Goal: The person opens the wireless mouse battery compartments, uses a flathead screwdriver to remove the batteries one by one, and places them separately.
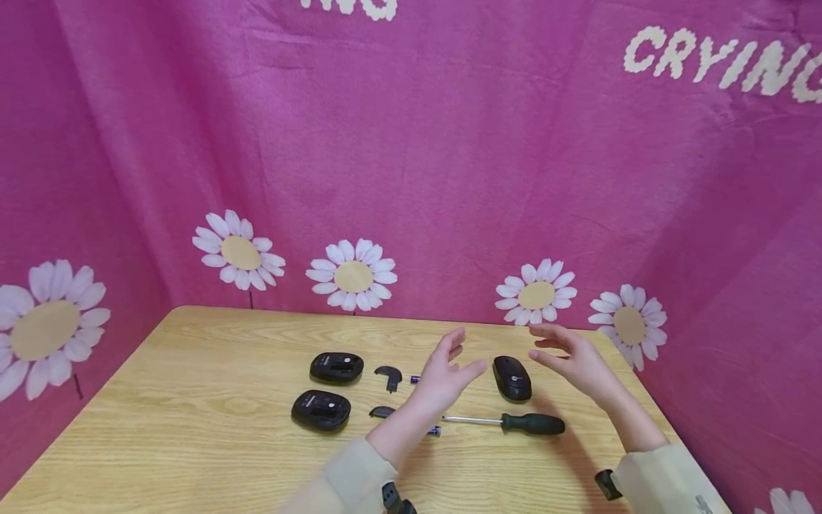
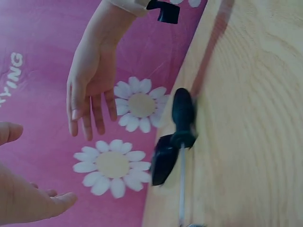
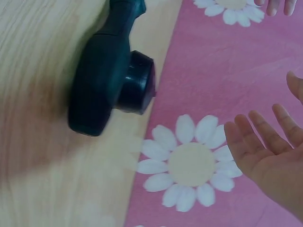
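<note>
Both hands are held up over the table with nothing in them. My left hand [image 1: 443, 375] has its fingers spread, thumb toward the right, and overlaps small blue batteries [image 1: 434, 430] in the head view. My right hand [image 1: 581, 360], fingers loosely bent, is nearest a black computer mouse [image 1: 512, 378] lying top side up. In front of that mouse lies a screwdriver [image 1: 533, 424] with a dark green handle, its metal shaft pointing left. In the right wrist view, the relaxed right hand [image 3: 274, 161] is apart from the screwdriver handle [image 3: 97, 80].
On the left, two black mice [image 1: 336, 367] [image 1: 321, 410] lie upside down with uncovered battery slots. Beside them are two black battery covers [image 1: 392, 377] [image 1: 382, 412]. A pink curtain [image 1: 411, 164] with daisies hangs behind the wooden table [image 1: 193, 428].
</note>
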### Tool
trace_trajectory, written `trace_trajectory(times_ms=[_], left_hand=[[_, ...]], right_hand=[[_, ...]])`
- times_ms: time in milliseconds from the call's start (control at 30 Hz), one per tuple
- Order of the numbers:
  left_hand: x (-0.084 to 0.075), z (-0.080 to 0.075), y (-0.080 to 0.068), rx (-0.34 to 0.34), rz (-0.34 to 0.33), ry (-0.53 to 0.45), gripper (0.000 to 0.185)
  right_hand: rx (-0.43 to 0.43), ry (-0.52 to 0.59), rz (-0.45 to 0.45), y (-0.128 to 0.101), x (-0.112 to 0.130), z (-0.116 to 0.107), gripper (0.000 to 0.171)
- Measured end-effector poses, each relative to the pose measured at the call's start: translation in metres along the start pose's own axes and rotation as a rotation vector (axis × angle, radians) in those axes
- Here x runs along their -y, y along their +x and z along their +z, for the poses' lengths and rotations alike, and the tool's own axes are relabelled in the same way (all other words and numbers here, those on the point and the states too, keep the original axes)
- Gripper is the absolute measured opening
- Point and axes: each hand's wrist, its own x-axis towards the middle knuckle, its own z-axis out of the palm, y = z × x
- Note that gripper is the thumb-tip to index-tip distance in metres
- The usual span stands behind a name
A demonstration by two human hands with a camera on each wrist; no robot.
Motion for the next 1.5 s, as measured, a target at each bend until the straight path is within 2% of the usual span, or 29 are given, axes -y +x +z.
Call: trace_trajectory(times_ms=[300,533,733,933,1233,1500], left_hand=[[0.020,0.034,0.015,-0.068,-0.100,-0.028,0.068],[0.036,0.049,0.028,-0.093,-0.185,-0.050,0.068],[0.051,0.059,0.036,-0.084,-0.202,-0.078,0.069],[0.066,0.067,0.040,-0.084,-0.205,-0.087,0.068],[0.078,0.070,0.044,-0.075,-0.179,-0.085,0.068],[0.083,0.072,0.047,0.009,-0.206,-0.081,0.069]], right_hand=[[0.061,0.165,0.124,0.004,-0.024,0.008,0.056],[0.112,0.253,0.213,0.006,-0.043,0.016,0.059],[0.145,0.306,0.306,0.007,-0.056,0.024,0.061],[0.201,0.367,0.356,0.009,-0.067,0.035,0.065],[0.213,0.352,0.415,0.013,-0.066,0.044,0.062],[0.213,0.302,0.412,0.015,-0.070,0.050,0.061]])
